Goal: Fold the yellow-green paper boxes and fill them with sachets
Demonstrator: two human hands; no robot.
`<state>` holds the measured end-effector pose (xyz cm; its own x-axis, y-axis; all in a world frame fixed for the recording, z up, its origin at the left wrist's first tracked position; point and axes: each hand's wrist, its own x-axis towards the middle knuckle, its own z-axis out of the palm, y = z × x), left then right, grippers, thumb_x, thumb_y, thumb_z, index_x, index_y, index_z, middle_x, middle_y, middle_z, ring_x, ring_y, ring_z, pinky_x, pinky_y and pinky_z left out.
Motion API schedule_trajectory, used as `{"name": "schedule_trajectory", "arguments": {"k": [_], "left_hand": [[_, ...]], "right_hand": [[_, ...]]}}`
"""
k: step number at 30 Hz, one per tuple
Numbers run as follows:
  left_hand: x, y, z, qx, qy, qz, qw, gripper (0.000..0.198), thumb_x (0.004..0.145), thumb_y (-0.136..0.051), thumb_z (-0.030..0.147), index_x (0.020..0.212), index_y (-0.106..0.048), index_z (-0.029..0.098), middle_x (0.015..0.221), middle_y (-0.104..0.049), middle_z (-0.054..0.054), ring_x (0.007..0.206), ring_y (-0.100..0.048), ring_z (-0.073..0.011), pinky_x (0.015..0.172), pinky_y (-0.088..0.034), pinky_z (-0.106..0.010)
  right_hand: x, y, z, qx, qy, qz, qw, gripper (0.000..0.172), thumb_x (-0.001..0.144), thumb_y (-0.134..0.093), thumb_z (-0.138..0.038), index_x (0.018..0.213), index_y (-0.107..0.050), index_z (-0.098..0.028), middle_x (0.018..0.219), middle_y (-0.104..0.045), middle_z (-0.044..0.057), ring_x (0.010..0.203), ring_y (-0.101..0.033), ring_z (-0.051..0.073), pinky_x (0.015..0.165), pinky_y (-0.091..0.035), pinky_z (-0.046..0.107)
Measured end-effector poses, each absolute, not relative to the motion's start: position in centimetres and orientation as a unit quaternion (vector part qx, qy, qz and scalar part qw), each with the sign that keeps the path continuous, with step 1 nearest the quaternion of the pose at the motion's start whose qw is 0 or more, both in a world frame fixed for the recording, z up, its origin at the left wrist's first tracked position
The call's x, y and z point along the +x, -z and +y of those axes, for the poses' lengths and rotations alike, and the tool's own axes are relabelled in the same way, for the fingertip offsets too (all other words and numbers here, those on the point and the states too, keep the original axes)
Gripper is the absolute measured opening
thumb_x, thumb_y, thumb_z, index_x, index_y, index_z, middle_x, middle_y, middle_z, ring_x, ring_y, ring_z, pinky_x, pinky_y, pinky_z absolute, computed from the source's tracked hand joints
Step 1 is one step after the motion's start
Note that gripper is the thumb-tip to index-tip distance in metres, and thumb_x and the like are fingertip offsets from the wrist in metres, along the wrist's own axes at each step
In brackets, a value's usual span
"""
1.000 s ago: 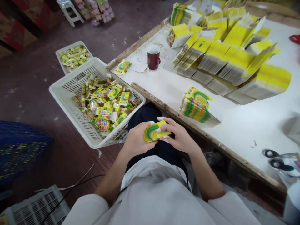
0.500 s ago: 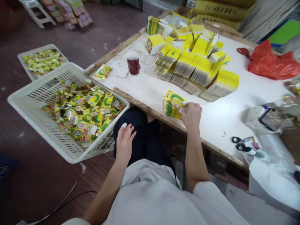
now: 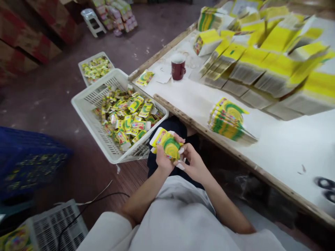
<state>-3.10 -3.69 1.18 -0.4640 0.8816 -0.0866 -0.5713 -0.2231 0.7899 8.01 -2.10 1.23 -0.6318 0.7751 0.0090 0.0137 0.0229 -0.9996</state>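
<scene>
Over my lap, my left hand [image 3: 165,158] grips a yellow and green printed carton [image 3: 167,142], its thumb on the near edge and fingers behind. White flaps stick out at the carton's left end, and a second carton may lie under it. At the right end, my right hand [image 3: 192,162] pinches the carton's edge with bent fingers. A stack of flat cartons [image 3: 227,120] with the same print leans on the table near its front edge. To the left of my hands, a white plastic basket [image 3: 90,130] holds a heap of small filled-looking cartons [image 3: 128,120].
Rows of bundled yellow cartons [image 3: 251,61] cover the table's far side. A dark red mug [image 3: 178,69] and a packet [image 3: 145,78] sit near its left corner. Black-handled scissors [image 3: 326,188] lie at right. On the floor are a smaller basket [image 3: 85,71] and a blue crate [image 3: 28,150].
My right hand has left the carton stack and come to my lap. My left hand has closed on a carton, which both hands now hold. The view has turned left.
</scene>
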Motion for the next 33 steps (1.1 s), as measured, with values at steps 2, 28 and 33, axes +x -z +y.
{"name": "schedule_trajectory", "arguments": {"k": [2, 28, 33], "left_hand": [[-3.6, -1.0, -3.6, 0.177, -0.774, 0.427, 0.432, 0.062, 0.075, -0.047, 0.083, 0.077, -0.054, 0.022, 0.069, -0.052, -0.001, 0.064, -0.056, -0.0158, 0.064, -0.051, -0.030], [-6.0, -1.0, -6.4, 0.607, -0.346, 0.651, 0.295, 0.080, 0.072, -0.075, 0.033, 0.140, -0.033, 0.021, 0.119, -0.064, -0.009, 0.104, -0.067, -0.0260, 0.089, -0.053, -0.037], [-6.2, -0.1, -6.7, 0.694, -0.359, 0.601, 0.167, 0.070, 0.073, -0.071, 0.026, 0.132, -0.035, 0.025, 0.121, -0.059, -0.010, 0.107, -0.065, -0.0273, 0.086, -0.055, -0.037]], "right_hand": [[6.9, -0.6, -2.9, -0.304, -0.646, -0.624, 0.317, 0.037, 0.077, -0.071, -0.025, 0.103, -0.045, -0.024, 0.084, -0.056, -0.002, 0.070, -0.054, 0.013, 0.061, -0.046, 0.023], [8.4, 0.1, -0.2, -0.401, -0.509, -0.644, 0.407, 0.066, 0.093, -0.054, -0.051, 0.148, -0.033, -0.022, 0.150, -0.043, 0.015, 0.139, -0.041, 0.030, 0.114, -0.035, 0.053], [7.6, 0.4, 0.2, -0.296, -0.767, -0.507, 0.258, 0.056, 0.089, -0.060, -0.053, 0.137, -0.051, -0.025, 0.136, -0.061, 0.011, 0.125, -0.059, 0.029, 0.107, -0.045, 0.052]]}}
